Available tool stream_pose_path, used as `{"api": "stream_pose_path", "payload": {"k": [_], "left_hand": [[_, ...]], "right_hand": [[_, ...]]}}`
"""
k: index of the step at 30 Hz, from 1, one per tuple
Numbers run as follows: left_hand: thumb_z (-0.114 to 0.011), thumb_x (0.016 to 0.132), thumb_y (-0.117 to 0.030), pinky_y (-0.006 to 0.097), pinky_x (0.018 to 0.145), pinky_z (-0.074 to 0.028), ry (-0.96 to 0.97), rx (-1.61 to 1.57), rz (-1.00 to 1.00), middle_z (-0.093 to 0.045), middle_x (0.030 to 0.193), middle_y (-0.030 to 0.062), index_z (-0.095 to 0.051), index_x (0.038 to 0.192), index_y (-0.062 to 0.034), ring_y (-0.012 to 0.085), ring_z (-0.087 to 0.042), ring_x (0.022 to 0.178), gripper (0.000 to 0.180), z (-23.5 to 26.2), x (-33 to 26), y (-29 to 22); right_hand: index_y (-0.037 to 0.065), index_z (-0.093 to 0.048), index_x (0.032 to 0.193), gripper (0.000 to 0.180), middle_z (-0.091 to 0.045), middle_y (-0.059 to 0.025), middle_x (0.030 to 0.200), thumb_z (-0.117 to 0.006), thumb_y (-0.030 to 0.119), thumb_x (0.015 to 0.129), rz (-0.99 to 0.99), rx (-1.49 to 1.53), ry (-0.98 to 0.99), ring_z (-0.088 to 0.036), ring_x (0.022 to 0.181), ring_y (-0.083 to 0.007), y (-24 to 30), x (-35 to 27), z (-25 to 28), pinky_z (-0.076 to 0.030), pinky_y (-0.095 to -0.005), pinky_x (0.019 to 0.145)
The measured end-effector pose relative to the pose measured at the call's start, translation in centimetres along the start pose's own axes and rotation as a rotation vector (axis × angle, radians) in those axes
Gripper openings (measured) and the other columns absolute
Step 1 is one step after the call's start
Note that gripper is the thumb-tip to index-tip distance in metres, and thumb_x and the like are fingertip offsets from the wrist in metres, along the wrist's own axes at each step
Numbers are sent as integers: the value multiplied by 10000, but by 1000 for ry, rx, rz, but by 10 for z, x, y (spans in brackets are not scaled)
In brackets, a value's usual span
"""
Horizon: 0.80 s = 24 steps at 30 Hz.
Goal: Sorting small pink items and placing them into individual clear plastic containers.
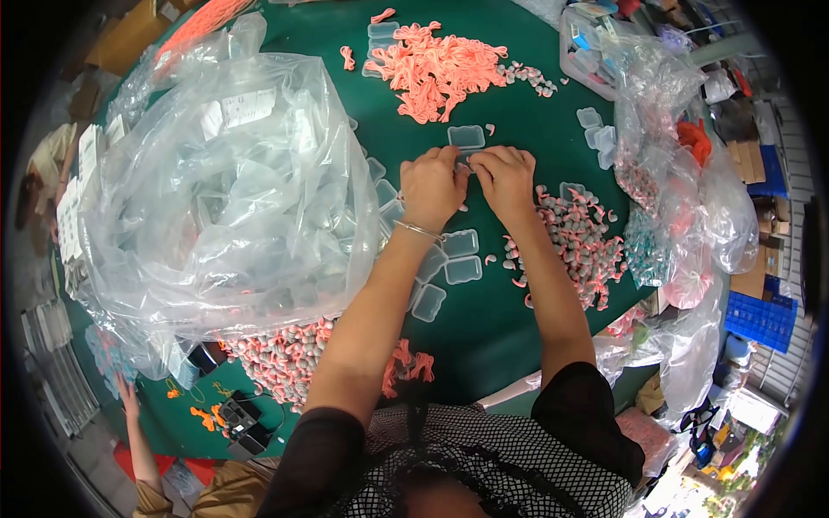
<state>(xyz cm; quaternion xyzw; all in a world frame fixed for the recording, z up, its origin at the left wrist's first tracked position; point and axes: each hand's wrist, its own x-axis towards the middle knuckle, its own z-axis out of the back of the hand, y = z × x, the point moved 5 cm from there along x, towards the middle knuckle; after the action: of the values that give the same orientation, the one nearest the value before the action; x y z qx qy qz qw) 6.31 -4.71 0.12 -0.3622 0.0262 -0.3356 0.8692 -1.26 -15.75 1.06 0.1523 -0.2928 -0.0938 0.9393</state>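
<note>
near the lower edge, a heap of small grey-and-salmon pieces (281, 358) lies by the left forearm, half under a large clear bag (224, 190) stuffed with clear plastic boxes. above it, beside the left wrist with its thin bangle (418, 230), several small clear boxes (456, 259) lie loose on the green table (484, 328). a second heap of the same pieces (580, 237) spreads just right of the right forearm. the left hand (432, 186) and right hand (503, 177) meet knuckle to knuckle at mid-table, both curled, fingertips pinched together over something small between them; what they pinch is hidden by the fingers, so it cannot be told. one open clear box (466, 136) sits just beyond the fingertips, near but not touching. judged from this, the step in hand is assembling or readying one small piece for that box; the next move would call for a short forward reach and a precise release into the tray. farther off lies a pile of salmon cords (436, 69), then more bags of stock (665, 155) at the right rim. another person's hand (128, 397) shows at lower left.
</note>
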Motion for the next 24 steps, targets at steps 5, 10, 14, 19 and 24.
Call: {"api": "stream_pose_path", "payload": {"k": [5, 10, 14, 19, 24], "left_hand": [[-743, 714, -184, 383, 690, -391, 46, 83, -45, -642, 844, 25, -619, 1114, -141, 225, -635, 776, 421, 1, 1, -2], [-762, 695, -180, 383, 699, -388, 53, 93, -63, -630, 861, 24, -615, 1124, -148, 227, -629, 800, 455, 4, 0, 1], [-768, 689, -176, 386, 699, -388, 82, 88, -40, -627, 877, 25, -621, 1124, -151, 227, -628, 810, 460, 4, -1, 1], [-762, 684, -186, 383, 682, -388, 27, 98, -71, -618, 839, 10, -652, 1061, -154, 202, -634, 790, 393, 6, -4, 1], [-770, 673, -188, 386, 683, -391, 27, 87, -57, -618, 844, 6, -654, 1059, -155, 199, -634, 810, 405, 7, -5, 3]], "right_hand": [[151, -671, 803, 56, -636, 34, 821, -686, 125, 756, 77, -25, 30, -592, 814, -179, 9, -3, 8, -351, -370, 838], [141, -675, 830, 83, -641, 8, 839, -665, 91, 765, -12, 39, 48, -589, 832, -203, 4, 20, 11, -398, -383, 773], [125, -681, 897, 141, -638, -16, 873, -659, 73, 769, 67, 49, 36, -590, 866, -237, -10, 62, -18, -445, -369, 722], [110, -669, 867, 121, -612, -30, 890, -668, 60, 758, 103, -88, 208, -582, 906, -239, -23, 84, -54, -464, -370, 763], [97, -657, 833, 84, -623, -30, 902, -668, 54, 761, 152, 21, 186, -591, 906, -238, -16, 78, -26, -464, -352, 755]]}}
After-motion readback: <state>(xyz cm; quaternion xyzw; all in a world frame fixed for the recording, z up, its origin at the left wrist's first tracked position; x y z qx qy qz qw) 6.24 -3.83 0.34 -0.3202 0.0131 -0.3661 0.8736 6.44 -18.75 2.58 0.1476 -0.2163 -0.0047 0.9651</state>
